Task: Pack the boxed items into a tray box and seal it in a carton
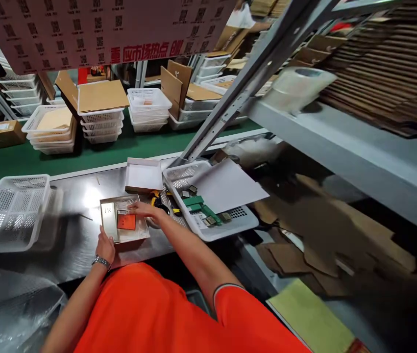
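A shallow open cardboard box [142, 236] sits on the metal bench in front of me. Along its left side lies a pale gold flat pack [110, 223] with dark letters. Beside that is a small orange pack [126, 222], with a white barcode label at its top. My left hand [106, 246], with a metal watch at the wrist, grips the box's near left corner. From the right, my right hand [141, 210] reaches over the box, its fingers closed at the upper edge of the orange pack. The box's lid [144, 175] or a second open box lies just behind.
Right of the box, a white basket [208, 235] holds green packs [193, 202], small dark packs and a white sheet [226, 189]. A yellow-black tape dispenser [160, 201] lies between. Another white basket [12, 213] stands left. A metal post [226, 100] and shelf [340, 152] rise at right.
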`<state>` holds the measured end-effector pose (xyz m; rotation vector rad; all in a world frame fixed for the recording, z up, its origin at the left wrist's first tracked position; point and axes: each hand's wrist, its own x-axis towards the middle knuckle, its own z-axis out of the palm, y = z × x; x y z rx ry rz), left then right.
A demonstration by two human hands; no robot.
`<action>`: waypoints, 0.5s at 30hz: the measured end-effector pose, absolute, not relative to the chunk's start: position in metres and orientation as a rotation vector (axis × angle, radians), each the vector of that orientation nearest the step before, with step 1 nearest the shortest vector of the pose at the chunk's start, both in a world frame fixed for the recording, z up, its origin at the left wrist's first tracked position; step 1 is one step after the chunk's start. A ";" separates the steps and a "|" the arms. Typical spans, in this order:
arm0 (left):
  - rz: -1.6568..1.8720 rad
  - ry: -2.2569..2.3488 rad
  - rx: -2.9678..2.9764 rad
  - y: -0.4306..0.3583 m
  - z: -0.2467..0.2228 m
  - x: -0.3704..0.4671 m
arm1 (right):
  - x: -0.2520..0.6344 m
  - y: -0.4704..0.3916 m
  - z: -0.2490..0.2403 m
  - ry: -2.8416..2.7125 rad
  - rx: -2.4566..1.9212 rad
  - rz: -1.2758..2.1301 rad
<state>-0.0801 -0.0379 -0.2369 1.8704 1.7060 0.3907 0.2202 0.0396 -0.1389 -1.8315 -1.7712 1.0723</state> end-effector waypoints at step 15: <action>0.295 1.606 1.933 -0.037 -0.246 -0.080 | 0.183 0.024 -0.182 -2.111 -2.025 0.673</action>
